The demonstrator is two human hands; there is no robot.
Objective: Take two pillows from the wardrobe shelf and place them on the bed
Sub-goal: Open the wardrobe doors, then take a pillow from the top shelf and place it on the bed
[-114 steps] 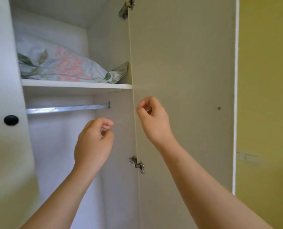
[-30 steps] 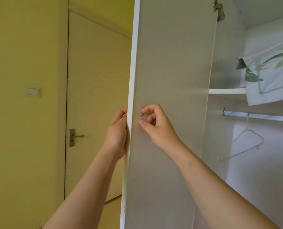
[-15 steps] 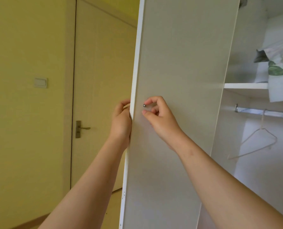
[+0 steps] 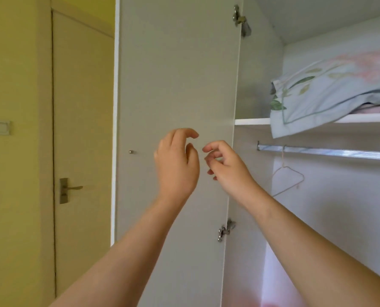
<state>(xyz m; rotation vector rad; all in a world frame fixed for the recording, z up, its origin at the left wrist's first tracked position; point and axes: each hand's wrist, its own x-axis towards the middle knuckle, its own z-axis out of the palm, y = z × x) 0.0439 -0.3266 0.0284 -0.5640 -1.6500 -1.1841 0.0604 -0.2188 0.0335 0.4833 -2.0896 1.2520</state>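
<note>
The left hand point(image 4: 175, 165) and right hand point(image 4: 227, 168) hovered loosely curled, empty, below the white wardrobe shelf point(image 4: 251, 121); the floral pale-blue fabric pillow point(image 4: 331, 96) overhanging it might slip off if tugged carelessly.

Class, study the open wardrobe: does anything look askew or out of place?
The pale blue floral pillow sits askew on the white wardrobe shelf: its front edge droops over the shelf's lip, above the metal rail. Nothing else stands out.

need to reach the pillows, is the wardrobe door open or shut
Open: the wardrobe door stands swung out, with the pillow on the shelf in view.
</note>
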